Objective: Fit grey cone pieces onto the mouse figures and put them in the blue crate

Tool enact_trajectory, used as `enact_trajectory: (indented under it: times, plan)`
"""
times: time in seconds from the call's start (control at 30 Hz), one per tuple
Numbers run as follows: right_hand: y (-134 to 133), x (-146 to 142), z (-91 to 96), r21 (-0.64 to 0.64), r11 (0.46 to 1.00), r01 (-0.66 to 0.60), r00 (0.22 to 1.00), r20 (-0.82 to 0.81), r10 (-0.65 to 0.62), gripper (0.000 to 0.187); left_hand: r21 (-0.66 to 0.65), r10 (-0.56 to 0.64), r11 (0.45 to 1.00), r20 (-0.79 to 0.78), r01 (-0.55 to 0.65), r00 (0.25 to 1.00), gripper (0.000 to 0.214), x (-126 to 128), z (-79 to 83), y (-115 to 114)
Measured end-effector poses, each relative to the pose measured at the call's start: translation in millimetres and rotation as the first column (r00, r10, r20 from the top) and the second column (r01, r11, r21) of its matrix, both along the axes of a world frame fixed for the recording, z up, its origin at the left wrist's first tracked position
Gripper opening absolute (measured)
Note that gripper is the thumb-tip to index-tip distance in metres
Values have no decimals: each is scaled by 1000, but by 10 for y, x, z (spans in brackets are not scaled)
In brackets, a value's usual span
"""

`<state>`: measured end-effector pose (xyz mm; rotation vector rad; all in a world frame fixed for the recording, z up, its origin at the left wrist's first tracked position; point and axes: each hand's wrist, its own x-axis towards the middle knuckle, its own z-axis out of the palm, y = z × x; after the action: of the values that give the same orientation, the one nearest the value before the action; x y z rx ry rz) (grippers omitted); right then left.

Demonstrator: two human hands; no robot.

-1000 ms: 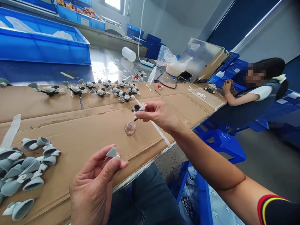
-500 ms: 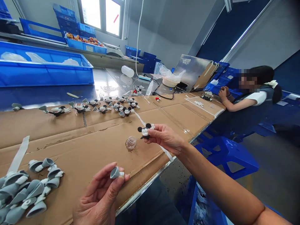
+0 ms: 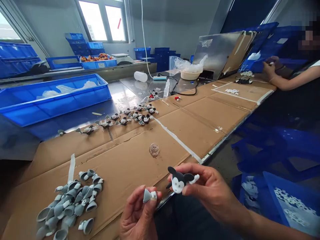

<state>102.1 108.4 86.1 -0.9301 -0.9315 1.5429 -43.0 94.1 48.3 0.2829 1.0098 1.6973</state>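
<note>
Between thumb and fingers, my left hand (image 3: 140,213) pinches a small grey cone-shaped piece with a white hand-like end (image 3: 149,195). My right hand (image 3: 210,186) grips a black-and-white mouse figurine (image 3: 178,181) with round ears and one white-gloved arm sticking out to the right. The two parts are close together but apart, over the table's front edge. At the lower left lies a pile of similar grey cone pieces (image 3: 72,203). Beyond my hands a small clear round cup (image 3: 154,150) stands on the cardboard (image 3: 120,160).
Several mouse figurines (image 3: 123,120) lie along the cardboard's far side. Behind are a long blue crate (image 3: 82,106), a white bottle (image 3: 167,88), a black cable (image 3: 185,93) and a beige basin (image 3: 188,75). A co-worker's hands (image 3: 271,70) are at far right. Blue bins (image 3: 272,180) stand below right.
My right hand has brought the mouse figurine down toward me, close to the grey cone piece in my left hand. The view has shifted, showing more of the pile and less of the co-worker.
</note>
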Motion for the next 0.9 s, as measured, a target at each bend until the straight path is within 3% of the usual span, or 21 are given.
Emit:
enact_trajectory:
  times: [0.23, 0.43, 0.67, 0.9]
  plan:
    - [-234, -110, -30, 118, 990, 73, 995, 58, -80, 23, -89, -11, 996, 44, 15, 999, 46, 52, 4, -182]
    - [-311, -102, -98, 312, 944, 110, 974, 156, -165, 25, 18, -6, 1000, -10, 6, 1000, 40, 91, -7, -260]
    - [-360, -88, -149, 459, 888, 33, 924, 324, -202, 27, 41, 27, 999, -36, -26, 999, 39, 92, -65, -276]
    - [-363, -63, -105, 547, 835, -52, 889, 407, -211, 29, 352, 8, 931, -266, 90, 964, 29, -92, -304, -234]
